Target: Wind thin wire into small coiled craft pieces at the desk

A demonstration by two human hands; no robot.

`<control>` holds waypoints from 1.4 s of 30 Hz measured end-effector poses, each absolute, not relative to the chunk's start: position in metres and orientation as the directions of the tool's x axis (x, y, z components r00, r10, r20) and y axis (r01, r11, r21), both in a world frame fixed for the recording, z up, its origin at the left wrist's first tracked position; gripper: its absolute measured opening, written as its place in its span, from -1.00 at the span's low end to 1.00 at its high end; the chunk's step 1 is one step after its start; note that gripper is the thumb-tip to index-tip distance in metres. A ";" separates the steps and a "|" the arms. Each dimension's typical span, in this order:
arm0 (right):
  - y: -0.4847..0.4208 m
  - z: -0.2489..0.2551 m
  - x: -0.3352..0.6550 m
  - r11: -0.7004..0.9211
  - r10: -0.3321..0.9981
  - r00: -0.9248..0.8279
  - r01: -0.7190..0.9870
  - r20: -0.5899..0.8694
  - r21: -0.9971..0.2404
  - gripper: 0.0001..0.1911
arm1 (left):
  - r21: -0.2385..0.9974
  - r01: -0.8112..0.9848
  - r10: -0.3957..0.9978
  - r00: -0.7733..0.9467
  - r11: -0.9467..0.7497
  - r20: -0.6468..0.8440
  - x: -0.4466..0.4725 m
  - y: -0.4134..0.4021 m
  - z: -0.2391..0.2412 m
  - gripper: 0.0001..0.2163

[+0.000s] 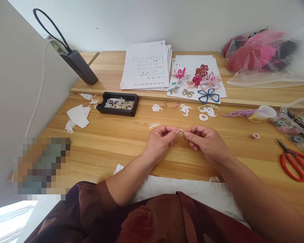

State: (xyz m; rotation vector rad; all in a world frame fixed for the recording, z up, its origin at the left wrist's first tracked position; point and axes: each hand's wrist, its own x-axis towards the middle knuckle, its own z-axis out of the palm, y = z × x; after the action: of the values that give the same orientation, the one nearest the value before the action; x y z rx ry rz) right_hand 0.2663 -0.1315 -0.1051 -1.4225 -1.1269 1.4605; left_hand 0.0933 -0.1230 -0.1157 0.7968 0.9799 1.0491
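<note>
Pinching one white piece, left hand meets right hand.

A pale wall spans 12 o'clock, and a grey side wall closes 9 o'clock. The light wooden surface steps up to a ledge behind. A black lamp leans at 10 o'clock, its white cable hanging. Daylight glares at 7 o'clock.

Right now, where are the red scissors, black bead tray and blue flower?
red scissors (pixel 283 159), head view, red handle near pivot.
black bead tray (pixel 116 112), head view, front wall.
blue flower (pixel 208 96), head view, centre crossing.
</note>
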 end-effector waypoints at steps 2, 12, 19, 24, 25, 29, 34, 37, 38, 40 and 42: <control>-0.132 -0.103 0.265 -0.274 0.959 -0.059 0.079 -0.279 -0.958 -0.71 | 0.894 -0.341 0.955 0.147 0.292 -0.256 0.093 -0.122 -0.116 -0.71; -0.145 -0.090 0.255 0.009 0.999 -0.033 0.411 -0.005 -0.911 -0.88 | 0.962 -0.195 0.981 0.048 0.192 -0.186 0.093 -0.122 -0.120 -0.80; -0.145 -0.086 0.260 0.200 0.971 0.005 0.536 0.239 -0.820 -0.94 | 0.975 -0.084 0.955 0.233 0.207 -0.182 0.093 -0.126 -0.119 -0.81; -0.141 -0.090 0.263 0.138 0.989 -0.013 0.402 0.145 -0.905 -0.91 | 0.969 -0.120 0.946 0.273 0.216 -0.177 0.095 -0.127 -0.116 -0.81; -0.141 -0.092 0.262 0.137 0.990 -0.016 0.391 0.143 -0.910 -0.91 | 0.969 -0.123 0.947 0.269 0.214 -0.175 0.095 -0.127 -0.116 -0.81; -0.144 -0.097 0.259 0.143 0.989 -0.024 0.376 0.145 -0.916 -0.91 | 0.972 -0.114 0.952 0.255 0.204 -0.170 0.095 -0.127 -0.117 -0.83; -0.146 -0.099 0.256 0.165 0.986 -0.032 0.403 0.166 -0.900 -0.93 | 0.976 -0.098 0.954 0.251 0.193 -0.163 0.096 -0.128 -0.117 -0.84; -0.145 -0.100 0.255 0.171 0.984 -0.031 0.412 0.173 -0.895 -0.92 | 0.977 -0.090 0.952 0.257 0.195 -0.167 0.096 -0.129 -0.116 -0.84; -0.145 -0.101 0.256 0.168 0.985 -0.031 0.412 0.171 -0.896 -0.92 | 0.976 -0.088 0.951 0.259 0.198 -0.170 0.096 -0.129 -0.116 -0.84; -0.145 -0.101 0.256 0.160 0.986 -0.029 0.414 0.162 -0.896 -0.92 | 0.975 -0.082 0.947 0.266 0.208 -0.179 0.096 -0.129 -0.114 -0.83; -0.145 -0.102 0.256 0.159 0.986 -0.030 0.422 0.162 -0.892 -0.93 | 0.973 -0.078 0.943 0.276 0.215 -0.186 0.095 -0.129 -0.113 -0.82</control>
State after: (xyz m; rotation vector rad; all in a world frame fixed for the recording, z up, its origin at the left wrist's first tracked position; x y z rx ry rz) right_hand 0.2559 -0.1453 -0.1016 -1.3906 -1.5901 0.8404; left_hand 0.0953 -0.1292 -0.1134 1.0997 1.0250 0.9147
